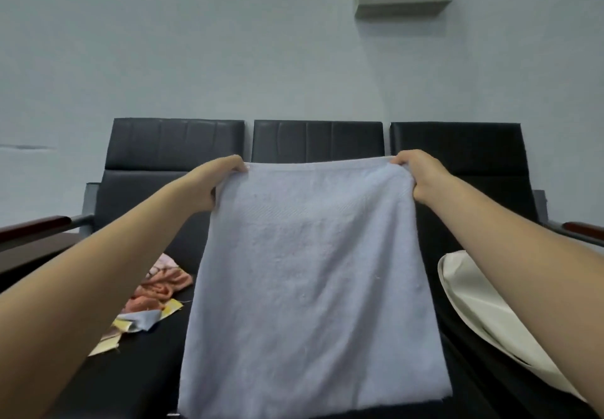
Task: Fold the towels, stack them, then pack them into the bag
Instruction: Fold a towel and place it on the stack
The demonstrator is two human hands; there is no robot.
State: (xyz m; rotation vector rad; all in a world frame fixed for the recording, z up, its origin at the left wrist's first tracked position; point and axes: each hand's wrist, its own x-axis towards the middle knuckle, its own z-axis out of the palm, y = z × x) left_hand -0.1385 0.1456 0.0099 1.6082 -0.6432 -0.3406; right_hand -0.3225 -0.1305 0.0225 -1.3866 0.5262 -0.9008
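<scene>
Pinching the top corners of one pale blue towel (pixel 310 271), the fingers of the left hand (pixel 209 186) and right hand (pixel 421 176) curl tight. Below left lies one pile of crumpled cloths (pixel 153 297); below right, one white bag (pixel 483 307) on the black bench (pixel 147 369).

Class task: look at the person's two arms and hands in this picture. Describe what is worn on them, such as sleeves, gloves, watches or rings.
Both arms are bare as far as the frame shows, with no sleeve in view. The left hand and right hand wear no gloves. No watch, bracelet or ring is visible on either wrist or on the fingers that show.
</scene>
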